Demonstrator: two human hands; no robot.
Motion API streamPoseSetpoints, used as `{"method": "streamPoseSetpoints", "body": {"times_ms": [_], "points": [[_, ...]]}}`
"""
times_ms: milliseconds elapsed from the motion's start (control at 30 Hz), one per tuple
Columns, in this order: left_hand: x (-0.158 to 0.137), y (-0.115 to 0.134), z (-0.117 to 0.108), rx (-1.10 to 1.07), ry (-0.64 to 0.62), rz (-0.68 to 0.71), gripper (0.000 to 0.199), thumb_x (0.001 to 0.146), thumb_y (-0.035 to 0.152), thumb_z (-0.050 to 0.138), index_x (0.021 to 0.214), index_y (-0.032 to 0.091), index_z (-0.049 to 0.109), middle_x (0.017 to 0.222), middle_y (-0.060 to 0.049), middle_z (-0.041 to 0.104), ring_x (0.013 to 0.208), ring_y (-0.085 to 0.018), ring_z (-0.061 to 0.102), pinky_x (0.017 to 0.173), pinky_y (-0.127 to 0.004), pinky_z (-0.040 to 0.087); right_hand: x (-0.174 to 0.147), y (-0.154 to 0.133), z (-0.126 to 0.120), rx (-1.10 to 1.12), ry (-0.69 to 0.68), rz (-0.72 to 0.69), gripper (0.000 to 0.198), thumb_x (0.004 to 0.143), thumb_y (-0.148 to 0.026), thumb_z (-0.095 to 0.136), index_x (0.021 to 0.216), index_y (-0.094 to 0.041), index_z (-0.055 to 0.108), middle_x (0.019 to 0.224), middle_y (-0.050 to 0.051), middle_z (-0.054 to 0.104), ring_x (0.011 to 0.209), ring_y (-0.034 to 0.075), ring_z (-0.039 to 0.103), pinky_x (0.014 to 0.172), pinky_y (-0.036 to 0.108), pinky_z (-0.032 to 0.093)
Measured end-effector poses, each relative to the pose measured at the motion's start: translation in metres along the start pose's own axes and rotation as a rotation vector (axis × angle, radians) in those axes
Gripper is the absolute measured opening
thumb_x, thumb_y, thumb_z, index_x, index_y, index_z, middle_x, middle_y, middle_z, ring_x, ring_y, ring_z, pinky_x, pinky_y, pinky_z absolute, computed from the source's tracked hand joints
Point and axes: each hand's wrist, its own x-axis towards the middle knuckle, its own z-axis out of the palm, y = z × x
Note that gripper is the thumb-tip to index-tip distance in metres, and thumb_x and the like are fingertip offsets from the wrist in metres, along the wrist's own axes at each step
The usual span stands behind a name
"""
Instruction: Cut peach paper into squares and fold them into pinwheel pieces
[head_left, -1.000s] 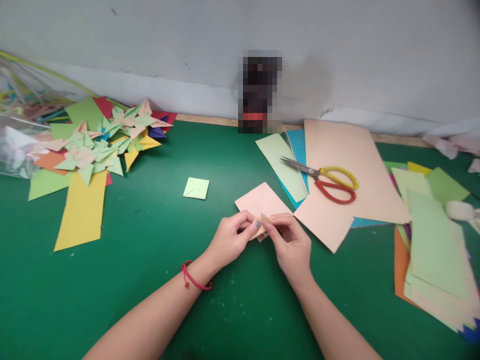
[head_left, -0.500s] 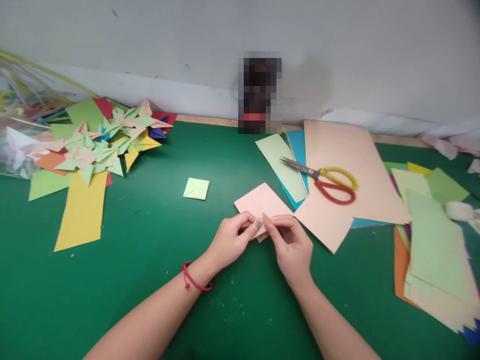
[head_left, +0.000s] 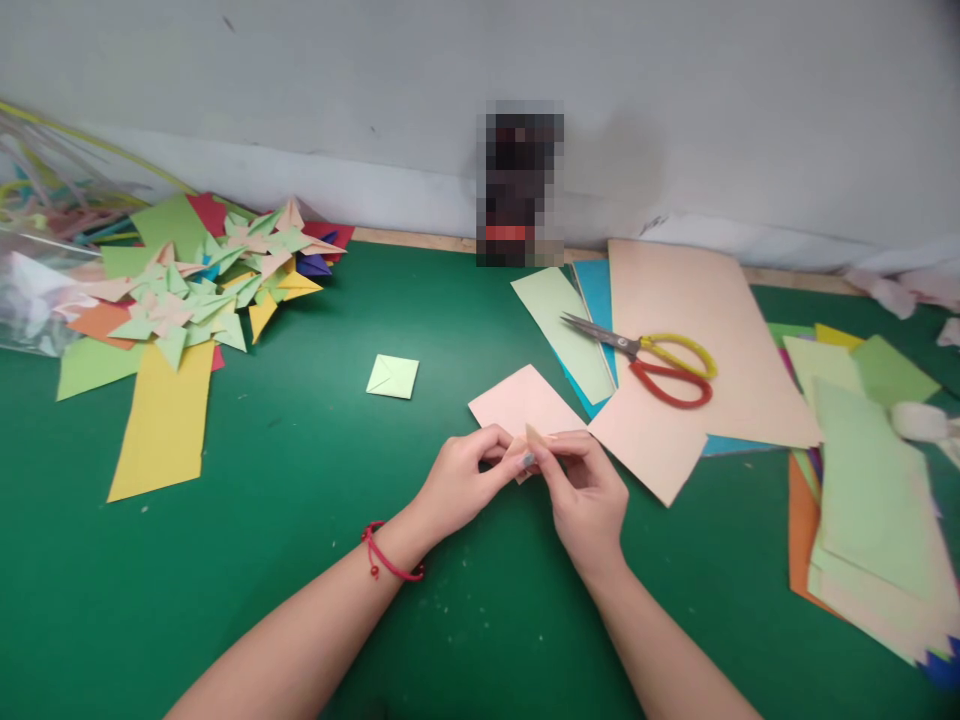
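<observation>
Between my two hands is a small folded piece of peach paper (head_left: 533,436), mostly covered by my fingers. My left hand (head_left: 480,468) pinches it from the left, thumb laid across the front. From the right, my right hand (head_left: 589,490) grips it between thumb and curled fingers. Just behind lies a flat pink paper square (head_left: 525,395) on the green table (head_left: 337,450). A light green folded paper square (head_left: 393,377) rests on the table to the left, apart from my hands.
Scissors (head_left: 637,355) with yellow and red handles lie on large peach sheets (head_left: 697,290) at right. Coloured paper strips (head_left: 870,490) are stacked far right. Folded paper stars (head_left: 195,300) are heaped at left beside a plastic bag (head_left: 45,300). A blurred-out object (head_left: 517,185) stands by the wall.
My left thumb has slid right along the folded paper, up against my right thumb. Both hands otherwise stay in place, still holding the paper.
</observation>
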Motion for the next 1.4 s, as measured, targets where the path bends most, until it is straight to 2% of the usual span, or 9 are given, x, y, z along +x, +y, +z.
{"method": "streamPoseSetpoints", "body": {"times_ms": [267, 400, 467, 500, 600, 667, 967, 1133, 1400], "points": [[-0.0002, -0.0026, -0.001, -0.013, -0.008, 0.014, 0.022, 0.086, 0.032, 0.046, 0.08, 0.014, 0.058, 0.074, -0.003, 0.065, 0.068, -0.012, 0.059, 0.065, -0.022, 0.043, -0.0021, -0.0002, 0.0012, 0.04, -0.016, 0.042, 0.004, 0.078, -0.017, 0.061, 0.08, -0.02, 0.058, 0.079, 0.003, 0.056, 0.072, 0.016, 0.058, 0.061, 0.032, 0.051], [-0.0007, -0.0021, -0.0016, -0.054, -0.005, 0.009, 0.023, 0.086, 0.033, 0.047, 0.08, 0.014, 0.058, 0.075, -0.003, 0.066, 0.069, -0.013, 0.06, 0.066, -0.022, 0.044, 0.0009, 0.0022, 0.0001, 0.125, 0.032, 0.096, 0.022, 0.076, -0.021, 0.064, 0.093, -0.022, 0.051, 0.083, 0.002, 0.053, 0.077, 0.016, 0.057, 0.065, 0.031, 0.051], [-0.0008, -0.0017, -0.0021, -0.083, -0.006, 0.004, 0.022, 0.086, 0.033, 0.047, 0.079, 0.014, 0.057, 0.076, -0.003, 0.066, 0.071, -0.013, 0.061, 0.068, -0.022, 0.045, 0.0038, 0.0026, -0.0022, 0.13, -0.011, 0.127, 0.027, 0.077, -0.024, 0.063, 0.101, -0.022, 0.05, 0.086, 0.002, 0.053, 0.079, 0.016, 0.057, 0.067, 0.03, 0.05], [-0.0008, -0.0017, -0.0024, -0.09, -0.006, 0.004, 0.022, 0.086, 0.033, 0.048, 0.079, 0.014, 0.057, 0.075, -0.003, 0.066, 0.071, -0.013, 0.061, 0.068, -0.022, 0.045, 0.005, 0.0025, -0.0035, 0.108, -0.055, 0.129, 0.024, 0.078, -0.025, 0.061, 0.1, -0.021, 0.052, 0.085, 0.002, 0.053, 0.078, 0.016, 0.056, 0.066, 0.029, 0.049], [-0.0006, -0.0024, -0.0029, -0.089, -0.004, 0.017, 0.022, 0.086, 0.032, 0.048, 0.077, 0.014, 0.056, 0.073, -0.002, 0.065, 0.069, -0.012, 0.059, 0.066, -0.021, 0.044, 0.0065, 0.0017, -0.0068, 0.019, -0.179, 0.105, 0.004, 0.079, -0.024, 0.059, 0.079, -0.02, 0.059, 0.079, 0.002, 0.053, 0.074, 0.015, 0.054, 0.064, 0.028, 0.045], [-0.0005, -0.0031, -0.0029, -0.088, -0.011, 0.026, 0.021, 0.086, 0.032, 0.048, 0.078, 0.014, 0.057, 0.073, -0.002, 0.064, 0.068, -0.011, 0.059, 0.065, -0.02, 0.043, 0.0056, 0.0017, -0.0075, 0.009, -0.209, 0.099, 0.009, 0.08, -0.022, 0.059, 0.072, -0.019, 0.058, 0.074, 0.001, 0.053, 0.069, 0.014, 0.052, 0.062, 0.028, 0.043], [-0.0004, -0.0012, -0.0013, 0.061, -0.016, 0.038, 0.019, 0.087, 0.028, 0.044, 0.08, 0.015, 0.056, 0.075, 0.0, 0.062, 0.067, -0.011, 0.055, 0.064, -0.021, 0.041, 0.0014, 0.0025, -0.0057, 0.005, -0.148, 0.125, 0.015, 0.08, -0.025, 0.059, 0.067, -0.02, 0.054, 0.068, 0.0, 0.053, 0.064, 0.014, 0.052, 0.06, 0.029, 0.043], [-0.0008, -0.002, -0.0005, 0.127, -0.014, 0.001, 0.022, 0.085, 0.034, 0.047, 0.08, 0.016, 0.057, 0.076, -0.001, 0.063, 0.068, -0.012, 0.056, 0.061, -0.022, 0.041, 0.0025, -0.0005, -0.0046, 0.021, -0.127, 0.104, 0.015, 0.081, -0.024, 0.058, 0.067, -0.02, 0.054, 0.068, -0.001, 0.052, 0.064, 0.014, 0.052, 0.059, 0.028, 0.043], [-0.0004, -0.0021, -0.0005, 0.043, -0.029, -0.004, 0.025, 0.086, 0.036, 0.046, 0.078, 0.015, 0.057, 0.079, -0.003, 0.065, 0.073, -0.013, 0.06, 0.064, -0.022, 0.044, 0.0019, -0.0026, -0.0033, 0.052, -0.135, 0.136, 0.015, 0.082, -0.025, 0.056, 0.068, -0.02, 0.051, 0.066, -0.001, 0.052, 0.062, 0.013, 0.053, 0.056, 0.027, 0.045]]}}
